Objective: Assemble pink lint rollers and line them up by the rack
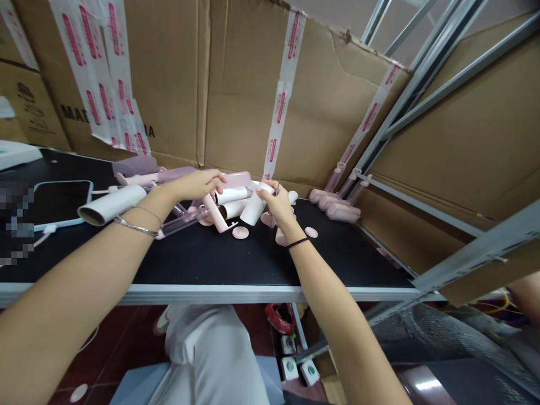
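My right hand (276, 205) grips a white cardboard tube (254, 207) between thumb and fingers, tilted above the black tabletop. My left hand (205, 184) reaches over the pile with its fingers bent down, closed at the near end of a translucent pink plastic piece (237, 180). Below it a pink plastic handle-like part (216, 215) leans on the pile. More white tubes lie between the hands, one of them (232, 195) under the translucent piece. A round pink cap (240, 232) lies in front. Some small pink parts behind my right hand are partly hidden.
Another white tube (112, 204) rests by my left forearm, near a tablet (63, 199) with a cable. Several pink pieces with clear stems (337, 205) lie at the right. Cardboard walls (240, 101) close off the back; a metal frame (439, 230) stands right.
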A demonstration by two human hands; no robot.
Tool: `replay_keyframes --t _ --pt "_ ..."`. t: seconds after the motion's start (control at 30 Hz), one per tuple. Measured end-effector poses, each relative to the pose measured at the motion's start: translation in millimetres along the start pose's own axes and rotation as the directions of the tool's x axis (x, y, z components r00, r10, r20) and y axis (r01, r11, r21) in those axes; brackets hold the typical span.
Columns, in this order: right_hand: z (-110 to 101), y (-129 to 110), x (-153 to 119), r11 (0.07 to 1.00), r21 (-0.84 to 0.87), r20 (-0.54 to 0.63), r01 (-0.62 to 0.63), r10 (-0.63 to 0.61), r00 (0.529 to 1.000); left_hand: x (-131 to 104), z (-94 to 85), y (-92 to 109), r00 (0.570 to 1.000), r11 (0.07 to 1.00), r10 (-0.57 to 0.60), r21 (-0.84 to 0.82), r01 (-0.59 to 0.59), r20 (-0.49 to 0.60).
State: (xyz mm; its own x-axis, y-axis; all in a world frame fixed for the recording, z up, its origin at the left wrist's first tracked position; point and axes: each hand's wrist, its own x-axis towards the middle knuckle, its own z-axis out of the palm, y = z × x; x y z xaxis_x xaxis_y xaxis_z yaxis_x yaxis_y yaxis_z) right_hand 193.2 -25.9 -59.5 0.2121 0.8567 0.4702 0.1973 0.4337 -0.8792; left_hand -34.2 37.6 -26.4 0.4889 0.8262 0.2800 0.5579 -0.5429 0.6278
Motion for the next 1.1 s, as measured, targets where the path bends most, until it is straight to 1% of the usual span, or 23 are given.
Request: replay_keyframes --t 0.17,0.27,0.33,0.4,0.43,0.47,0.5,0.57,0.63,0.7,0.77,0.8,0.87,0.97,1.03,1.1 --pt "-4 0 -3 0.999 -0.044 0.036 0.004 -0.002 0.999 -1 -0.9 6 0.994 0.989 0.094 0.119 -0.088 -0.048" --pt "-5 -2 -4 1.0 -0.004 0.032 0.023 -0.023 0.999 -2 -3.1 8 0.994 0.981 0.109 0.162 -0.105 -0.019" --pt "-5 -5 -6 0.998 0.042 0.038 0.039 -0.041 0.998 -4 -2.3 12 0.993 0.957 0.121 0.267 -0.114 -0.01" --pt "-5 -8 -7 0.996 0.081 0.034 0.043 -0.046 0.998 -8 2.1 21 0.986 0.92 0.164 0.36 -0.153 -0.001" --pt "-5 -10 -8 0.995 0.092 0.024 0.041 -0.043 0.999 -11 5.9 27 0.981 0.916 0.194 0.356 -0.186 0.015" --pt "-5 -11 -9 0.994 0.098 0.016 0.042 -0.044 0.999 -13 10.6 33 0.973 0.926 0.226 0.302 -0.227 0.04" --pt "-5 -12 -9 0.994 0.096 0.022 0.048 -0.051 0.998 -15 16.0 39 0.964 0.943 0.256 0.201 -0.265 0.069" --pt "-5 -14 -11 0.994 0.072 0.082 0.077 -0.083 0.993 -18 27.0 50 0.943 0.946 0.321 0.02 -0.323 0.086" --pt "-5 -15 -12 0.992 0.043 0.174 0.118 -0.123 0.977 -19 35.8 55 0.926 0.929 0.37 -0.058 -0.366 0.076" --pt "-5 -14 -11 0.988 0.024 0.216 0.153 -0.155 0.964 -18 40.7 55 0.91 0.913 0.406 -0.075 -0.401 0.079" --pt "-5 -12 -10 0.984 0.001 0.207 0.175 -0.172 0.963 -16 42.4 51 0.897 0.901 0.434 -0.072 -0.429 0.083" --pt "-6 -12 -9 0.984 -0.023 0.205 0.179 -0.17 0.964 -15 42.7 48 0.898 0.9 0.435 -0.062 -0.431 0.07" --pt "-9 -12 -9 0.979 -0.109 0.245 0.171 -0.14 0.959 -12 43.3 41 0.914 0.913 0.405 -0.047 -0.404 0.01" --pt "-18 -16 -9 0.938 -0.304 0.372 0.168 -0.046 0.927 -8 44.0 33 0.94 0.939 0.331 -0.073 -0.337 -0.087" --pt "-24 -21 -9 0.892 -0.412 0.414 0.188 0.0 0.91 -7 42.7 30 0.946 0.945 0.312 -0.076 -0.319 -0.092" --pt "-28 -25 -9 0.836 -0.504 0.406 0.218 0.007 0.914 -7 39.2 29 0.945 0.944 0.324 -0.049 -0.326 -0.044"
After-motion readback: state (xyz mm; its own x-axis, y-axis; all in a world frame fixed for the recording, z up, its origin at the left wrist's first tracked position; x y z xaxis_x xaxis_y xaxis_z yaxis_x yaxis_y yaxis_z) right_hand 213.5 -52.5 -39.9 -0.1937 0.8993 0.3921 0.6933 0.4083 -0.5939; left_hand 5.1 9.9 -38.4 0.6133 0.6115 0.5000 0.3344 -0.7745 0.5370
